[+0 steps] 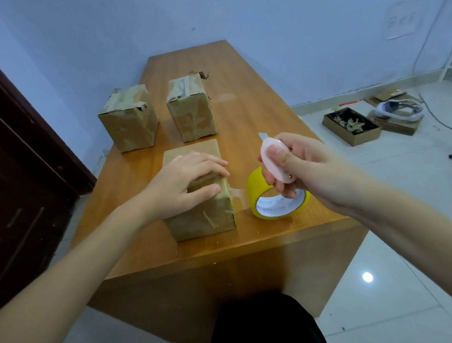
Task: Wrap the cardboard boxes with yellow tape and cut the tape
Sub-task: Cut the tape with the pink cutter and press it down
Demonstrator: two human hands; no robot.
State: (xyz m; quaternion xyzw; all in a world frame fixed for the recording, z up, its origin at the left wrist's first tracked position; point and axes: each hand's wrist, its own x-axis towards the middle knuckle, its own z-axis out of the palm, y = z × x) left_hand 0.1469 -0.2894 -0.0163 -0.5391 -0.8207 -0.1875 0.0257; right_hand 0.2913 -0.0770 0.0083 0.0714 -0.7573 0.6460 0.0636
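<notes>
Right grip (pixel 295 162) holds cutter (pixel 274 161) above wooden table (pixel 239 88).

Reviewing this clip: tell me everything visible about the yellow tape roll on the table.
The yellow tape roll lies flat on the wooden table, near its front right edge, beside the nearest cardboard box. Its outer wrap is glossy yellow; the inner core looks white with faint print. A clear-looking strip runs from the roll to the box's right side, uncut. The right hand, holding a small pink cutter, hovers over it and hides part of its far rim; contact cannot be told.
</notes>
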